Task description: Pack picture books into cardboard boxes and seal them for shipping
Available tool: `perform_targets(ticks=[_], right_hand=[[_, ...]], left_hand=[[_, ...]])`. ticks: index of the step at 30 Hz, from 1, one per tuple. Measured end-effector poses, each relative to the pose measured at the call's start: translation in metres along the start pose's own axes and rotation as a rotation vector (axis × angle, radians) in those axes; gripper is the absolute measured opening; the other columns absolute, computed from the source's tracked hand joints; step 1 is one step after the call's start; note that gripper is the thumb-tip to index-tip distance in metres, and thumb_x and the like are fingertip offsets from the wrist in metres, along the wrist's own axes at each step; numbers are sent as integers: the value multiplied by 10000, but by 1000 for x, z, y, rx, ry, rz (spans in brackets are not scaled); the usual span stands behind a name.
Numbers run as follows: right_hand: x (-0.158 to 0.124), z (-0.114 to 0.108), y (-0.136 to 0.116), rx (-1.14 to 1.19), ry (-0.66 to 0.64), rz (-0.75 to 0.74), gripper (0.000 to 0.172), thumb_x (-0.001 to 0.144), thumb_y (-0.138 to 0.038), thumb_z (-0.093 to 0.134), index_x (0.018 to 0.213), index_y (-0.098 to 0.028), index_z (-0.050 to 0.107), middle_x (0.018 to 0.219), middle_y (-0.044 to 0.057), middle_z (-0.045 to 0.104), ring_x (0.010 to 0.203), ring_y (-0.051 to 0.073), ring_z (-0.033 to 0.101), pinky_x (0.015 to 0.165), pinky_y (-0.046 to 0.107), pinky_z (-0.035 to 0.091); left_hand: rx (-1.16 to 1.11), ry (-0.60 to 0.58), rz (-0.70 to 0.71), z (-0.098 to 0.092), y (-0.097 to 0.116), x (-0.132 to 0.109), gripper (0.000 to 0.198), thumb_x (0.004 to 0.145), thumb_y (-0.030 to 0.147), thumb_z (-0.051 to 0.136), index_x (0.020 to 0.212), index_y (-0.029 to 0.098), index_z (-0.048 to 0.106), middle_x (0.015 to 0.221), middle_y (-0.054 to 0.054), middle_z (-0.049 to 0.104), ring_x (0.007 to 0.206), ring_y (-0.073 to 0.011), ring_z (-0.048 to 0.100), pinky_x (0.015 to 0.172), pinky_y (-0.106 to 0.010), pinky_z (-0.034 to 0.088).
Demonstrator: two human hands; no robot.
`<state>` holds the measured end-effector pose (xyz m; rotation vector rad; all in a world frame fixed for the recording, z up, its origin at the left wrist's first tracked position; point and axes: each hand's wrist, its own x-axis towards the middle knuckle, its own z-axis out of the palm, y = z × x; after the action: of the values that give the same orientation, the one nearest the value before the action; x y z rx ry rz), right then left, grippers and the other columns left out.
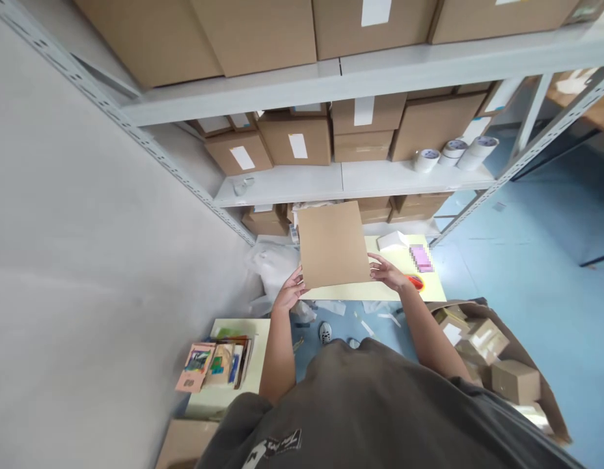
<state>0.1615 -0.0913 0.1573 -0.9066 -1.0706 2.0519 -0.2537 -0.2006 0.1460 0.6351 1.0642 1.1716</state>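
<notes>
A flat-topped brown cardboard box (334,244) is held between my two hands over the pale yellow table (351,292). My left hand (290,291) grips its lower left corner, fingers at the edge. At the lower right edge, my right hand (386,271) holds the box with its fingers bent against the side. To the right on the table are a white folded piece (393,241), a pink item (421,258) that is partly pixelated, and a red and orange object (415,282) beside my right wrist.
Metal shelves (302,184) with cardboard boxes and white tape rolls (425,160) rise ahead. A large carton (550,410) of small boxes stands at the lower right. Books (197,367) lie at the lower left; a white bag (277,264) sits left of the table.
</notes>
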Motion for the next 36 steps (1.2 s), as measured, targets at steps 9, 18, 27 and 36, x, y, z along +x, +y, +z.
perform_targets(ticks=[9, 18, 27, 36], right_hand=[[20, 9, 39, -47, 276, 72, 862, 642, -236, 872, 1465, -323, 627, 1038, 34, 748, 875, 201, 713, 909, 402, 564], [51, 26, 115, -317, 598, 186, 770, 696, -420, 816, 1437, -286, 653, 1424, 190, 662, 1286, 376, 679, 1057, 558, 502], [73, 65, 146, -1035, 263, 3, 911, 737, -180, 767, 1605, -301, 520, 1649, 127, 506, 1479, 355, 520, 1222, 510, 422], [42, 13, 132, -999, 490, -45, 675, 888, -148, 512, 1536, -298, 628, 1500, 82, 673, 1263, 338, 697, 1128, 470, 515]], left_hand=[[-6, -93, -170, -43, -21, 75, 889, 711, 161, 851, 1542, 287, 562, 1252, -90, 682, 1056, -205, 695, 1000, -411, 586], [108, 186, -298, -45, -93, 111, 890, 585, 159, 888, 1435, 295, 662, 976, -54, 693, 919, -228, 717, 891, -407, 586], [165, 331, -153, 39, -106, 90, 1044, 690, 165, 849, 1646, 219, 433, 1020, -74, 744, 945, -241, 754, 826, -335, 608], [283, 264, -28, 108, -109, 111, 1056, 684, 339, 974, 1610, 172, 495, 1298, -207, 695, 997, -259, 738, 803, -332, 597]])
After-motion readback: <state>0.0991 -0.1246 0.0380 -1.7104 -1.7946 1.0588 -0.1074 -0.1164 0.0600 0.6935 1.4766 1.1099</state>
